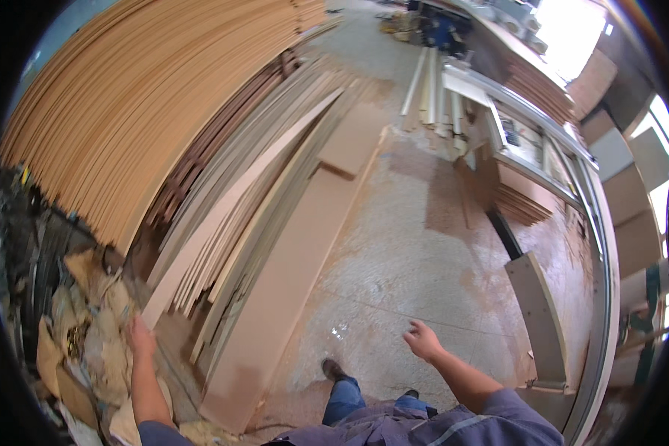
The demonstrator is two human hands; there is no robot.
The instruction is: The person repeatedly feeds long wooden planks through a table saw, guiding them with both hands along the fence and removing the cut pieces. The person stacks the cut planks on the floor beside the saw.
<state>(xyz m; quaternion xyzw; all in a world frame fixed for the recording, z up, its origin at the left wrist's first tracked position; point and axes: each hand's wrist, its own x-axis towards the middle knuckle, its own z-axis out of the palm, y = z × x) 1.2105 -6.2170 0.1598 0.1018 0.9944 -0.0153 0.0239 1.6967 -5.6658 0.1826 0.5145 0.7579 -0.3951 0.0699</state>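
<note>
My left hand is closed around the near end of a long, narrow pale wooden strip. The strip slants away to the upper right, over a stack of similar long strips on the floor. My right hand is held out over the concrete floor, touching nothing. Its fingers are loosely bent and a little apart, with nothing in them. Between my hands, closer to the left one, lies a long, wide brown board, with a shorter board piece on its far end.
Many tall brown sheets stand packed at the left. Crumpled sacks and scraps lie beside my left arm. To the right stand a metal-railed machine frame, a grey upright panel and stacked boards. White lengths lie farther off.
</note>
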